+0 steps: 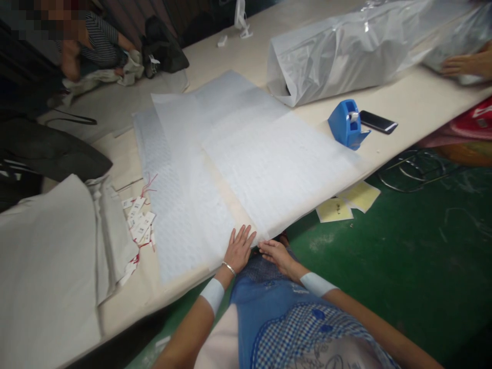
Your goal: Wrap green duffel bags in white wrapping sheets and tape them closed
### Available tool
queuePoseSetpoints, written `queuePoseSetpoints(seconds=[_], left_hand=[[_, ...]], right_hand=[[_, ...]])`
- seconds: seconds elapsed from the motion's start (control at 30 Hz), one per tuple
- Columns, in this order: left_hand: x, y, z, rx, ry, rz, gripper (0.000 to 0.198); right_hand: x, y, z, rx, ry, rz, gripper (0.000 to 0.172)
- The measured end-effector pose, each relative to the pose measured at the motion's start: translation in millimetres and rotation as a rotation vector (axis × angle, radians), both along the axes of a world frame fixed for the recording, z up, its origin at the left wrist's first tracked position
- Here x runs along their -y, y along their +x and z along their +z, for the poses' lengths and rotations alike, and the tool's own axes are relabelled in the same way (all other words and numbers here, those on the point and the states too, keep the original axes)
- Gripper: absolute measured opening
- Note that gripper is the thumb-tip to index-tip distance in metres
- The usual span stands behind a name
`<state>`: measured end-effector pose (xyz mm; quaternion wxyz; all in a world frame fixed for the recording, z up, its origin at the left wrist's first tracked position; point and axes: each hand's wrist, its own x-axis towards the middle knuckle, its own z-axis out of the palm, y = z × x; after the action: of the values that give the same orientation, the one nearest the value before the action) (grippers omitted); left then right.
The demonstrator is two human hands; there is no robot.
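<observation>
Large white tissue-like sheets [246, 154] lie overlapped on a long cream table [415, 102]. My left hand [239, 249] rests flat on the near edge of the left sheet, fingers stretched out and apart. My right hand [277, 254] is beside it at the table's edge, fingers curled and pinching the near corner of the right sheet. Both wrists wear white bands; the left also has a thin bracelet.
A blue tape dispenser [347, 124] and a black phone [378, 122] sit right of the sheets. A big silvery plastic bag [346, 46] lies behind, another person's hand [463, 65] on it. Paper tags [139, 221] and folded white fabric [49, 266] lie left. A seated person [88, 46] is far left.
</observation>
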<state>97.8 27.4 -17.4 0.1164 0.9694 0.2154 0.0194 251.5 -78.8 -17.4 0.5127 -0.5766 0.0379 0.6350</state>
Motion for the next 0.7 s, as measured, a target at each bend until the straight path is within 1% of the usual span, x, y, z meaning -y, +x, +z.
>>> queuePoseSetpoints(seconds=[0.13,0.27,0.5,0.7], left_hand=[[6.2,-0.5,-0.5,-0.007,-0.009,0.016,0.066],[11.1,0.9,-0.5,-0.001,-0.007,0.03,0.064],[15.3,0.7,-0.2,-0.005,-0.009,0.044,0.065],[19.1,1.0,-2.1,-0.005,-0.019,0.06,0.066]], right_hand=[[8.4,5.1,4.0,0.017,0.024,0.003,0.031],[12.5,10.8,5.1,0.05,0.031,-0.032,0.034],[11.5,10.8,2.9,0.08,0.036,-0.06,0.034],[8.7,10.0,4.5,0.108,0.025,-0.074,0.036]])
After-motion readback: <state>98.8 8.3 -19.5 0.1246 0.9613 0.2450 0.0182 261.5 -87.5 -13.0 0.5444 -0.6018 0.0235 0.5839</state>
